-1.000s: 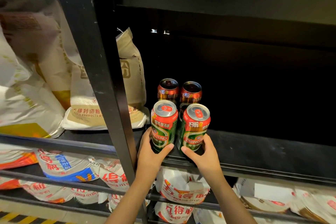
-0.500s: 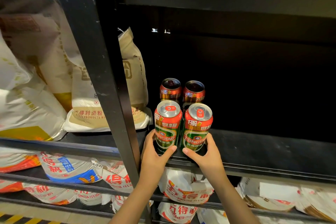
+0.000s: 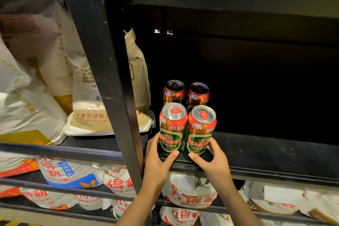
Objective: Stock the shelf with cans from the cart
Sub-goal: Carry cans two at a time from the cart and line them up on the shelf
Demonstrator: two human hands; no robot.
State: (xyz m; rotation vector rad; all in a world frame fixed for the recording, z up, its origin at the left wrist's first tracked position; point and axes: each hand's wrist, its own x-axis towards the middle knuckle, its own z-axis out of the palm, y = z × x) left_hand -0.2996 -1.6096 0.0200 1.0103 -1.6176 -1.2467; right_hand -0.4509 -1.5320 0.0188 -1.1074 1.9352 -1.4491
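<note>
The rear cans [image 3: 186, 92] stand half hidden behind the front cans [image 3: 187, 130].

Head view: close, facing forward-down into black shelf [image 3: 256, 152] bay.

Cans [image 3: 173, 128] are glossy printed metal with bare silvery tops; the shelf [image 3: 266, 154] is matt black; flour bags [image 3: 110, 97] look papery.
</note>
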